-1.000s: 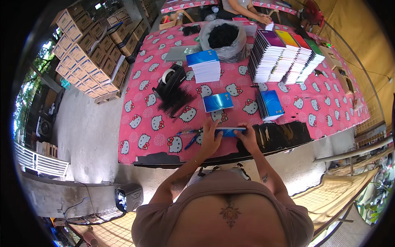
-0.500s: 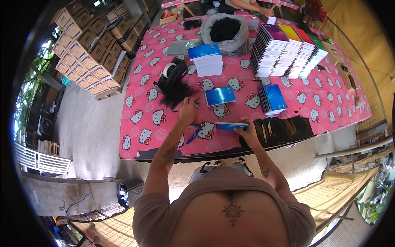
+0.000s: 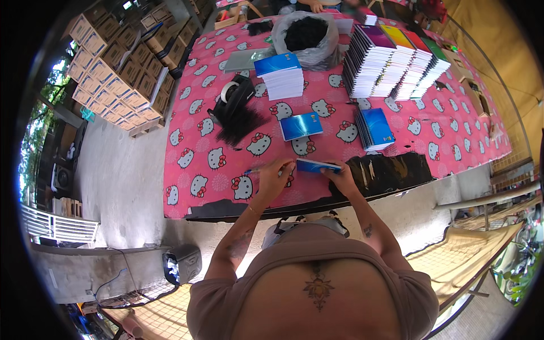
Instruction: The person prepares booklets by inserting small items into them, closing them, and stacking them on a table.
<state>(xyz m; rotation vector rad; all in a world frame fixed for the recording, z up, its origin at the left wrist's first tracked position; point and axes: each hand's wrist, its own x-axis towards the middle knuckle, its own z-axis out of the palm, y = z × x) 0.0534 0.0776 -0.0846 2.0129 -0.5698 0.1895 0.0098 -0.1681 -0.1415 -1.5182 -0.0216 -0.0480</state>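
Observation:
A blue-covered notebook [image 3: 309,166] is held by my right hand [image 3: 340,177], fingers wrapped round its right end, low over the table. My left hand [image 3: 275,175] is at the notebook's left end with its fingers pinched together; what they hold is too small to make out. A thin blue and dark object [image 3: 252,171] shows just left of that hand; I cannot tell whether it is held. Beyond lie another blue notebook [image 3: 301,126] and a small stack of blue spiral notebooks [image 3: 376,127]. A pile of thin black strands [image 3: 241,126] lies to the left.
A black tape dispenser [image 3: 237,93], a tall blue-topped stack [image 3: 283,82] and a clear bag of black strands [image 3: 307,42] stand farther back. Multicoloured spiral notebook stacks [image 3: 385,62] are at the right. Another person's hand [image 3: 313,5] shows at the far edge. Cartons [image 3: 113,73] fill the left.
My left hand has come from beside the black strands, nearer and to the right, to the notebook's left end. My right hand still holds the notebook.

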